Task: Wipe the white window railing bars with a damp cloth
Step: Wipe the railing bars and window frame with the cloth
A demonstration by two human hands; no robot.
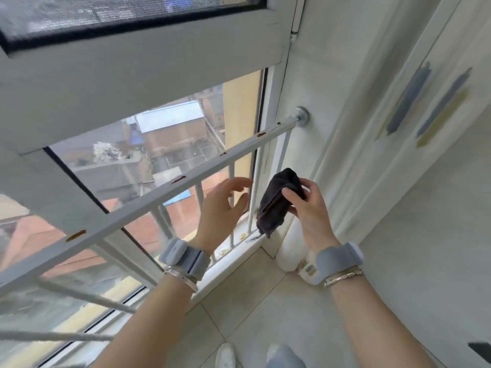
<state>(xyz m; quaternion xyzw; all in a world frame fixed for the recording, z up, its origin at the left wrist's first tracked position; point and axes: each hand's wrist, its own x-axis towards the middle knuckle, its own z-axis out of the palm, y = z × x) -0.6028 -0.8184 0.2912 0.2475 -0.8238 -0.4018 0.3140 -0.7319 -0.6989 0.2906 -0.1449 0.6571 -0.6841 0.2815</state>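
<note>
A white window railing runs diagonally across the view; its top rail carries small rust spots and ends in a round metal wall mount. Thin white vertical bars drop from it to the sill. My right hand grips a folded dark cloth just right of the rightmost bars. My left hand hovers open in front of the bars below the top rail, fingers relaxed, holding nothing.
A white window frame and glass stand behind the railing. A white curtain with blue and yellow strokes hangs at the right and bunches on the tiled floor. A white shoe shows at the bottom edge.
</note>
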